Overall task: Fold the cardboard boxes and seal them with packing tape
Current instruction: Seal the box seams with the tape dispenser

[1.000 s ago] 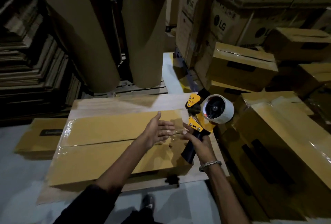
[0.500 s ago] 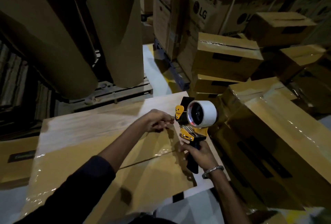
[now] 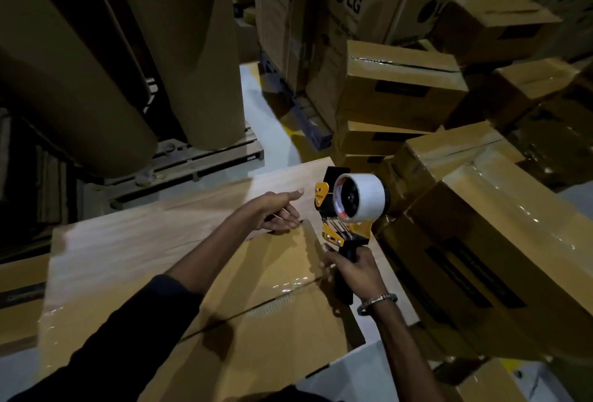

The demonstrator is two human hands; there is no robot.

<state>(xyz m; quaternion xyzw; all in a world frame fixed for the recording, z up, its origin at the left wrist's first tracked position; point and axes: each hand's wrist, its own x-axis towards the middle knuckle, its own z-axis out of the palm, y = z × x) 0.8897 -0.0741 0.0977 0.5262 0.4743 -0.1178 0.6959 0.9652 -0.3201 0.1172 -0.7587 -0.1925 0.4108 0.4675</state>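
A flattened cardboard box (image 3: 263, 299), its centre seam covered by clear tape, lies on a wooden board (image 3: 154, 231) in front of the person. The right hand (image 3: 356, 270) grips the black handle of a yellow tape dispenser (image 3: 349, 209), held upright just above the box's far right corner. The left hand (image 3: 276, 212), fingers extended and relaxed, rests at the box's far edge, holding nothing; sealed boxes (image 3: 481, 241) are stacked to the right.

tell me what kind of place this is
Most likely a warehouse or packing area. Sealed cardboard boxes are piled on the right, big brown paper rolls stand on a wooden pallet, and the right hand holds a tape dispenser over a flat box.
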